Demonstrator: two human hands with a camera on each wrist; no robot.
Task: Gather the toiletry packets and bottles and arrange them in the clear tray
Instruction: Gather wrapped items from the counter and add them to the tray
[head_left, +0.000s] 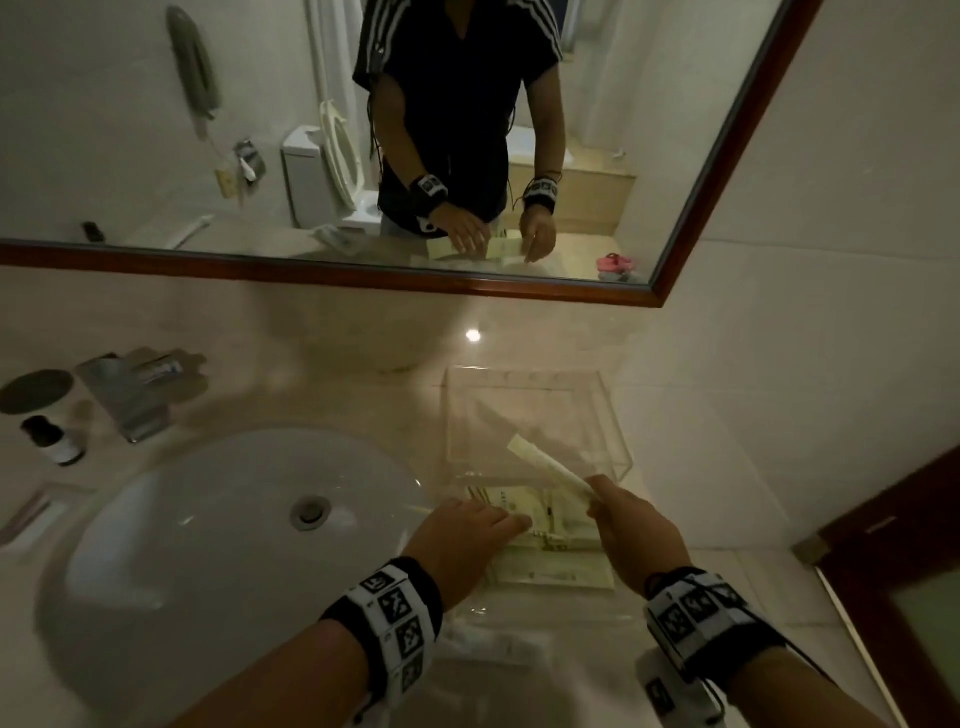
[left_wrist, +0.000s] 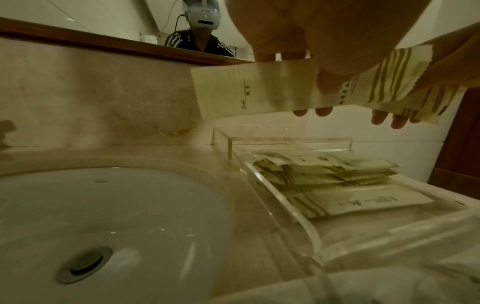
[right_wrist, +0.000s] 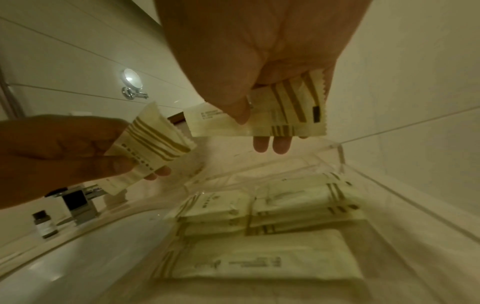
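A: Packets (head_left: 550, 525) sit stacked in clear tray (head_left: 615, 415). Your left hand (head_left: 462, 540) pinches one, right hand (head_left: 639, 530) pinches another (head_left: 545, 467).
B: Lay yours flat beside the stack, stripes aligned.

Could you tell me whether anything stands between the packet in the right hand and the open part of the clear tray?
Nothing visible does. The right hand holds its packet above the clear tray, whose far half lies bare. Other packets fill only the near half, and the left hand with its own packet stays to the side.

Head view looks down, wrist views close, sharing tray (head_left: 613, 415)
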